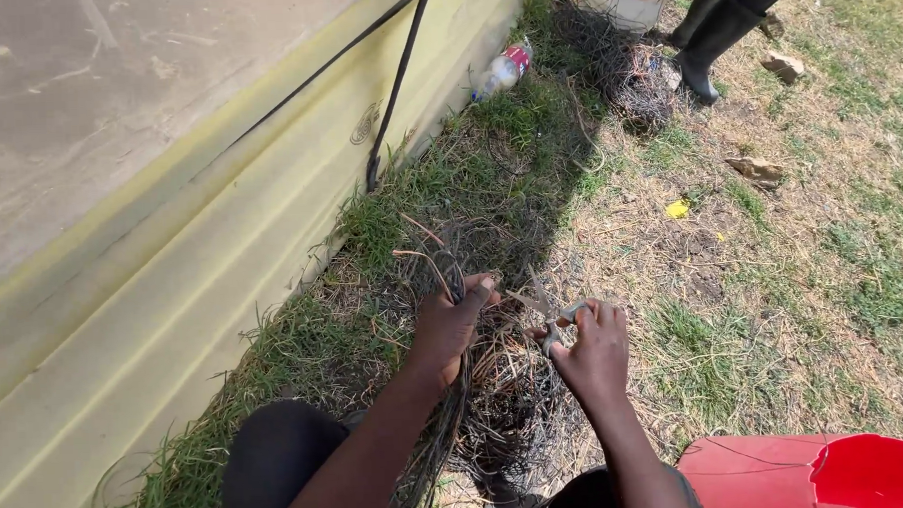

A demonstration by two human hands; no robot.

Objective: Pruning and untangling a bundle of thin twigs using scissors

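Note:
My left hand [452, 319] grips a bundle of thin dark wire [442, 274] that rises from a tangled coil of wire [507, 402] on the grass between my knees. My right hand [593, 347] holds a pair of metal pliers [548, 309], its jaws pointing up and left toward the strands in my left hand. The two hands are close together, a few centimetres apart. More wire hangs down beneath my left forearm.
A yellow-painted wall base [172, 284] runs along the left, with a dark rod [396, 86] leaning on it. A red plastic basin [819, 471] sits bottom right. Farther off lie a plastic bottle [502, 70], another wire tangle [638, 82], stones, and another person's black boots [709, 40].

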